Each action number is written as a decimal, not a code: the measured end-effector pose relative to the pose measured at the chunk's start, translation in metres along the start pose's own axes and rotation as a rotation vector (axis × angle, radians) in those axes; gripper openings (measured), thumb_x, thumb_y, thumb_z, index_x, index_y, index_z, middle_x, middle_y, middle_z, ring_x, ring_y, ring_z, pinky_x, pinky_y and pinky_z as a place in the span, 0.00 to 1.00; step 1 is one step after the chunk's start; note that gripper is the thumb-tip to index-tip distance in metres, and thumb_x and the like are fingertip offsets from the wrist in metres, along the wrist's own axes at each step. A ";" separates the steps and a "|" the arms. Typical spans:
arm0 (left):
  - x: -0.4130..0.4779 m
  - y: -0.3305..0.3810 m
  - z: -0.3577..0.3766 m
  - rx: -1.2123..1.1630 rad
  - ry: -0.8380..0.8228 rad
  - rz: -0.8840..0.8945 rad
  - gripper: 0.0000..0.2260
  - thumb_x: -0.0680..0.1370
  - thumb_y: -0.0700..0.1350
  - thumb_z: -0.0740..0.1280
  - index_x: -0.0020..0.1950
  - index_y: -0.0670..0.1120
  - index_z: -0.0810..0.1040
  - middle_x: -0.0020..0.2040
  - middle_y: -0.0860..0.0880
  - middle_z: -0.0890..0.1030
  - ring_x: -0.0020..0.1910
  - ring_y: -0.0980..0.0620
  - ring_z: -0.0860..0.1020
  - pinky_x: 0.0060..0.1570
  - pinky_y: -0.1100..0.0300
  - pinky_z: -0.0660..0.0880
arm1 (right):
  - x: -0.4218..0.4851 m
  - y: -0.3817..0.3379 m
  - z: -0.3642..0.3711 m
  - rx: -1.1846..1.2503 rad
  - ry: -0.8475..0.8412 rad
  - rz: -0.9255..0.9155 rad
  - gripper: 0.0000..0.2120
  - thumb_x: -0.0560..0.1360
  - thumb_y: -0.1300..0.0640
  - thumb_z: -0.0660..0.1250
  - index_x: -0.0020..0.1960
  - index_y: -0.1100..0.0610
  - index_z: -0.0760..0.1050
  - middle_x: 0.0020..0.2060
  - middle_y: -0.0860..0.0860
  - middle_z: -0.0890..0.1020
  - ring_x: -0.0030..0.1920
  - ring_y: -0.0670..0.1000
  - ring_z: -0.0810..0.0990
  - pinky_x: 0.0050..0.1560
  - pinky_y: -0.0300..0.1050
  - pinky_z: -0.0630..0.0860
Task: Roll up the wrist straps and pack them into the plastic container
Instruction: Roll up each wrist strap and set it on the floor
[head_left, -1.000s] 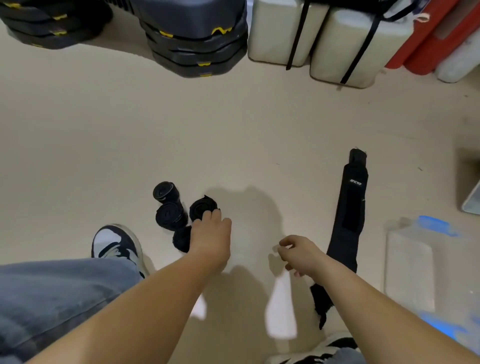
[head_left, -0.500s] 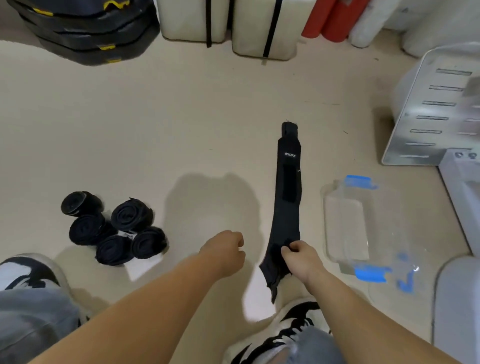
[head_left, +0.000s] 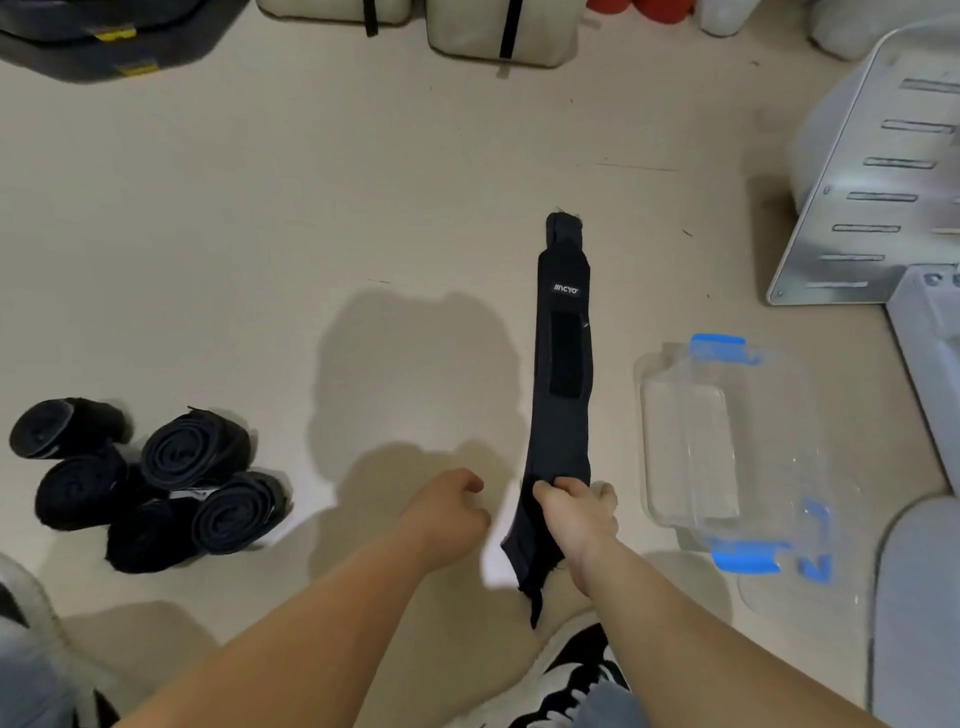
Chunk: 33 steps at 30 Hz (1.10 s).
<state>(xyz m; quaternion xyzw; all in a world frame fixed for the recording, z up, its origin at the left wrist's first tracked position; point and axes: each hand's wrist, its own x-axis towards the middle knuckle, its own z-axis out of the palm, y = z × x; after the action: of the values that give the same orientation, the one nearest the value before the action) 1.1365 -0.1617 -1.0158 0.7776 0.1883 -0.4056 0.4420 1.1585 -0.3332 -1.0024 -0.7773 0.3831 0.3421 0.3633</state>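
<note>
**A:** Where is the strap that's being worked on?

**B:** The wrist strap (head_left: 563, 364) lies flat on the floor (head_left: 260, 234), stretched from the far end toward the person, with the logo and the fastening patch facing up. The right hand (head_left: 579, 512) has its fingers closed round the near part. The last bit of fabric trails past the hand toward a shoe (head_left: 576, 670).

**A:** Why laid out straight like that?

**B:** My guess is that it rolls more easily that way. A strap pulled flat has no twist in it, so a roll started at the near end would run true toward the far tip.

**A:** And the other hand?

**B:** The left hand (head_left: 444, 514) is curled into a loose fist with nothing in it, just left of the strap and not touching it. It looks placed to join the grip, since rolling likely takes both hands.

**A:** What about the finished ones?

**B:** The rolled straps (head_left: 156, 483) sit in a tight cluster well off to the left — touching each other, with some coiled ends showing.

**A:** Not in the box?

**B:** No. The plastic container (head_left: 665, 447) stands open just right of the strap, and I see nothing inside it. A blue clip (head_left: 719, 345) marks its far end. It is close by on the right-hand side, probably so packing is a short reach — though that part hasn't begun.
</note>
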 end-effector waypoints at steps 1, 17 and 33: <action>0.002 -0.001 0.000 -0.026 0.002 -0.001 0.23 0.81 0.43 0.66 0.77 0.50 0.71 0.74 0.49 0.75 0.71 0.48 0.75 0.67 0.59 0.73 | 0.004 -0.001 0.000 0.062 0.009 0.002 0.12 0.81 0.50 0.64 0.62 0.50 0.77 0.72 0.48 0.65 0.65 0.57 0.72 0.68 0.54 0.71; -0.007 -0.006 -0.003 -0.199 0.014 -0.114 0.20 0.84 0.51 0.68 0.75 0.47 0.71 0.65 0.44 0.79 0.62 0.45 0.79 0.59 0.58 0.75 | -0.020 -0.014 0.028 0.077 -0.098 0.136 0.10 0.78 0.54 0.63 0.56 0.56 0.74 0.43 0.58 0.83 0.40 0.58 0.80 0.46 0.53 0.83; -0.109 0.035 -0.079 -0.420 0.126 0.099 0.09 0.87 0.46 0.59 0.52 0.50 0.79 0.48 0.50 0.83 0.43 0.56 0.80 0.37 0.63 0.73 | -0.101 -0.079 0.034 0.365 -0.298 0.076 0.17 0.83 0.46 0.62 0.62 0.55 0.82 0.52 0.56 0.89 0.53 0.59 0.87 0.57 0.55 0.83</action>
<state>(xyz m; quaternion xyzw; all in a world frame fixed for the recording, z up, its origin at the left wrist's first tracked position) 1.1309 -0.1069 -0.8882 0.7008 0.2574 -0.2857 0.6009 1.1684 -0.2349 -0.9136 -0.6248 0.4094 0.3917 0.5372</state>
